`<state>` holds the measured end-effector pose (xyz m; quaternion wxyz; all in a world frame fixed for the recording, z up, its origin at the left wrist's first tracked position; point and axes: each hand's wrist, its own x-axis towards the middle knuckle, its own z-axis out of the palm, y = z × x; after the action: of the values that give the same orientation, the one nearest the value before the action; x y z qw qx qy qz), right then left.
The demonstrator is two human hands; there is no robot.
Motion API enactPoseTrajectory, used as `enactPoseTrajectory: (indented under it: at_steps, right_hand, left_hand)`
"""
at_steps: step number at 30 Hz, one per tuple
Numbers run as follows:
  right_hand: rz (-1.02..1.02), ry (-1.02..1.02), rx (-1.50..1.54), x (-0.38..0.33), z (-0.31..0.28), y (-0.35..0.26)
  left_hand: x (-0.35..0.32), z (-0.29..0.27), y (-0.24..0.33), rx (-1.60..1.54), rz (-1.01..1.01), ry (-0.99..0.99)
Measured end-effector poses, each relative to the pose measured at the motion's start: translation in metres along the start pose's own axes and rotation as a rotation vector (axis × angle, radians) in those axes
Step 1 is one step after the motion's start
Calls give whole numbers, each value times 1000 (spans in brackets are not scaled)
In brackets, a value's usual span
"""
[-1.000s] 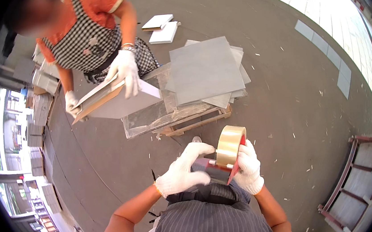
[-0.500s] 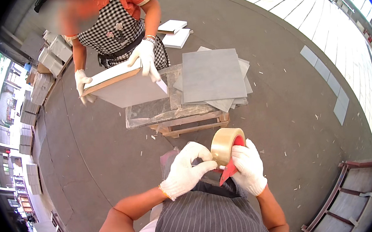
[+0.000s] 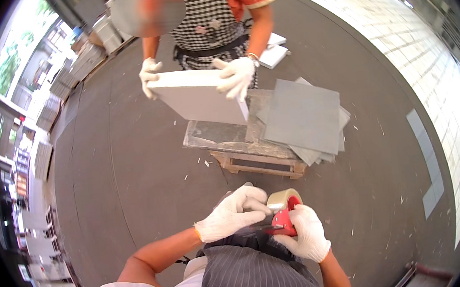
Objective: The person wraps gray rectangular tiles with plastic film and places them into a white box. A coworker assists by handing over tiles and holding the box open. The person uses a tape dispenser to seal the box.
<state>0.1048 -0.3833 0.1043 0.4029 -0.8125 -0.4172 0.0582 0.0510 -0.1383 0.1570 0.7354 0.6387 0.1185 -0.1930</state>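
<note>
My right hand (image 3: 307, 233), in a white knit glove, grips a red tape dispenser (image 3: 285, 223) that carries a wide roll of clear yellowish packing tape (image 3: 281, 199). Close against the left side of the roll is my left hand (image 3: 235, 214), gloved too, its fingers curled and thumb drawn toward them; whatever lies between the fingertips is too small to make out. Both hands are in front of my striped apron. Across from me, a person in a checked apron holds a white box (image 3: 201, 99) tilted on the worktable (image 3: 212, 134), one gloved hand at each end.
Grey square tiles (image 3: 305, 117) lie in a skewed stack on the table's right side. Behind the person, white boxes (image 3: 273, 56) rest on the floor. Flat grey tiles (image 3: 424, 149) line the floor at right, and a dark-framed rack (image 3: 420, 280) shows at lower right.
The view has shifted, so the table sits farther right. The person's box has been turned more level with its long side toward me. My dispenser has tilted, its red side now facing up.
</note>
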Motion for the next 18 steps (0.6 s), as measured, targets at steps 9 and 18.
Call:
enactPoseTrajectory:
  at_steps: [9,18]
  right_hand:
    - [0,-506,147,73,13,5]
    - [302,-673,377,204,6,-9]
  left_hand:
    - [-18,-42,12,62,-84,250]
    - [26,-119,55,-156,109,702]
